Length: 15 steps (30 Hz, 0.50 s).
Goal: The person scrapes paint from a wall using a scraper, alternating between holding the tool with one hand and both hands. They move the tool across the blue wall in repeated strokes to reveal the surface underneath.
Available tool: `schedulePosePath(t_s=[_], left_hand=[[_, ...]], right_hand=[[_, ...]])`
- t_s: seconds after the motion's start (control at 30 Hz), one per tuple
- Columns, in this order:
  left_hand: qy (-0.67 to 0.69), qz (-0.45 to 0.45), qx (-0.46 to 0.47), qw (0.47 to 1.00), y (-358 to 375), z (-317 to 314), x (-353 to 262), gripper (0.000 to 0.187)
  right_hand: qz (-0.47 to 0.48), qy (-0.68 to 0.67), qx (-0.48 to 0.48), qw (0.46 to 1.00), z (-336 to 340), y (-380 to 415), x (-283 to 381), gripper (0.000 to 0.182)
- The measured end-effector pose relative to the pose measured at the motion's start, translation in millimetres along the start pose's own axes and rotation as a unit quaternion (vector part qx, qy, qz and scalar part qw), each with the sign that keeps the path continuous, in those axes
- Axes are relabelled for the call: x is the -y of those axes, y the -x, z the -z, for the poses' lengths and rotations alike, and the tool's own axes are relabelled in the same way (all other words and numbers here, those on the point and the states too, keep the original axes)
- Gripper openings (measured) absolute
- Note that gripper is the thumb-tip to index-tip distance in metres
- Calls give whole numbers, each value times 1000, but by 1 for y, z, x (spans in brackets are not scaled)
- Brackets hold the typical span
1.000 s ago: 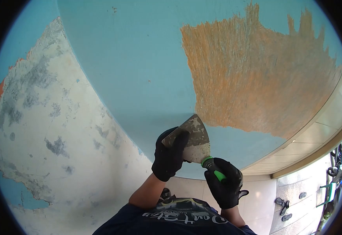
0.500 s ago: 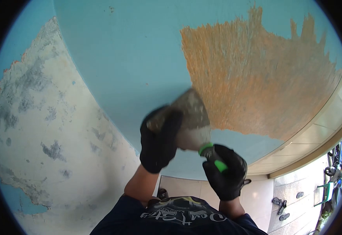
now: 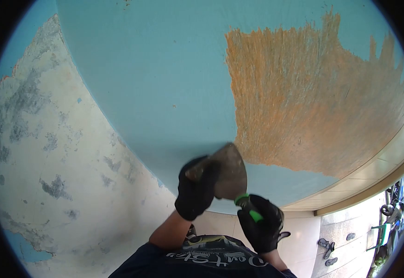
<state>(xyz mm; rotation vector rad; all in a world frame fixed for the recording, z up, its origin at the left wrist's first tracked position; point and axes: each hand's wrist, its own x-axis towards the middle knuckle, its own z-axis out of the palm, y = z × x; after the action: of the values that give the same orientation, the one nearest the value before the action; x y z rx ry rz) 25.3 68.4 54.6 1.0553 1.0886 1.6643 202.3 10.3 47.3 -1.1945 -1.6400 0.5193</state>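
Note:
A wide scraper [image 3: 232, 172] with a grey metal blade and a black and green handle is held in both gloved hands. My right hand [image 3: 260, 223], in a black glove, is closed around the handle. On the blade's left side my left hand [image 3: 195, 194], also black-gloved, grips the metal with the thumb across its face and the other fingers hidden behind. The blade's upper corner overlaps the lower left edge of a rough orange-brown stripped patch [image 3: 280, 92] on the blue painted wall [image 3: 151, 78].
To the left stands a whitish wall section [image 3: 86, 167] with grey blotches and ragged paint edges. Light tiles [image 3: 350, 185] run along the patch's right side. Black sandals [image 3: 327, 248] lie on the paved floor at lower right, near a green-edged stool or small table [image 3: 383, 235].
Both hands and the scraper have moved down along the left edge of the stripped patch, exposing more of that edge. The view has shifted slightly, and both hands keep their grip.

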Motion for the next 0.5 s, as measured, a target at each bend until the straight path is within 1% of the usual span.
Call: schedulePosePath(t_s=[0.03,0.07,0.1,0.13,0.17,0.2,0.23,0.27,0.3,0.37,0.43,0.5], left_hand=[[-14,-31,-28,999,-8,-2,-2,27],[-146,-248,-48,957,-20,-6,-9,23],[-79,-227,-91,967,-19,-15,-20,20],[-24,-143,-57,988,-13,-14,-38,21],[31,-64,-20,997,-13,-12,-53,22],[9,-38,0,999,-9,-9,-51,25],[-12,-11,18,1000,2,-4,-41,27],[-106,-75,33,991,9,1,-23,32],[-105,-78,29,991,12,1,-18,32],[-22,48,51,997,18,-1,-11,33],[-19,65,51,996,18,0,-6,34],[-78,-42,68,994,19,-1,-3,32]], right_hand=[[20,10,-9,1000,-3,-14,4,38],[37,22,-15,999,-5,-24,10,38],[31,-24,-40,998,-5,-31,21,37],[57,-8,-36,998,0,-29,24,39],[85,6,-36,996,5,-28,24,40],[91,5,-39,995,8,-21,19,40],[61,12,-15,998,11,-9,10,40],[33,20,9,999,13,-1,3,41],[5,24,25,999,14,3,6,42],[-32,4,18,999,14,11,4,40],[-24,4,19,1000,15,9,4,39],[-9,6,18,1000,18,7,4,39]])
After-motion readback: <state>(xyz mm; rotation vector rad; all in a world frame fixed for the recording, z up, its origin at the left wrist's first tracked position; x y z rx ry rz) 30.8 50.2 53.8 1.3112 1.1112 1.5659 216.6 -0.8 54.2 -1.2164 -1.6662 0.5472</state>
